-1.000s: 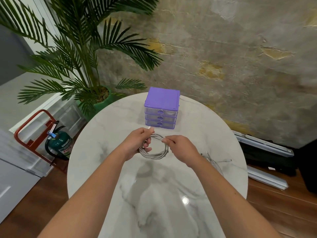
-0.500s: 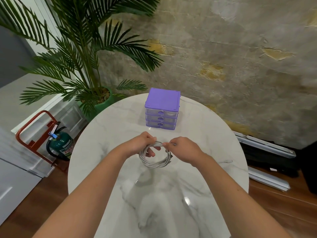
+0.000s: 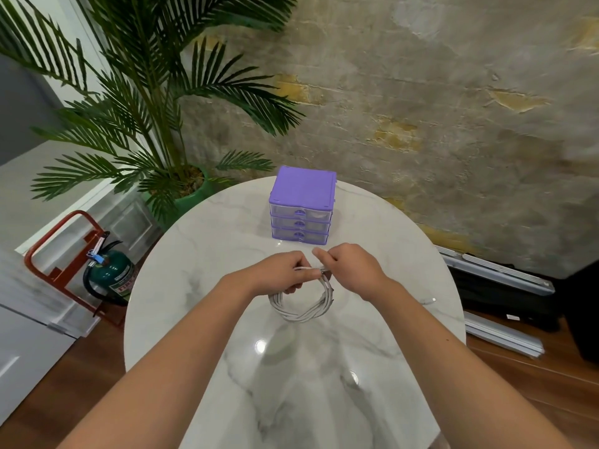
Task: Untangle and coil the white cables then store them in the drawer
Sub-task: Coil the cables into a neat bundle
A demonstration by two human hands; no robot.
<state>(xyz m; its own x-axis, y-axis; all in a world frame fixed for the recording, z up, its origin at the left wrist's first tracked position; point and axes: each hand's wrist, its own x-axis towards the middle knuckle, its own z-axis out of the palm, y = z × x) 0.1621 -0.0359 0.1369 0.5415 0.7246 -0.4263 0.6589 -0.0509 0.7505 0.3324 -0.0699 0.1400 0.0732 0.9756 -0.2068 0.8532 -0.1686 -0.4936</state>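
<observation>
Round white marble tabletop [image 3: 201, 286] against a rough plastered wall [image 3: 453, 92], potted palm [image 3: 136, 102] and green fire extinguisher [image 3: 111, 275] off to the left on the wood floor.

Head view, the only one: purple three-drawer organizer [image 3: 302, 205] at the far edge of the table, all drawers shut, top drawer [image 3: 301, 212] seeming to hold something pale already (hard to make out through the clear front). Just nearer, held above the marble, a coiled white cable [image 3: 303, 303] hanging as a neat ring of several turns. Left hand [image 3: 278, 270] closed around the top of the ring, fingers curled through it, pinning the loops together so none spring loose. Right hand [image 3: 351, 270] pinched on the cable's free end at the top of the coil, thumb and forefinger tight, other fingers loosely curled; likely wrapping the tail round the bundle to lock it. A small loose bit [image 3: 429, 300] at the right on the table, too tiny to identify. Coiling looks nearly finished; opening a drawer not yet done.
</observation>
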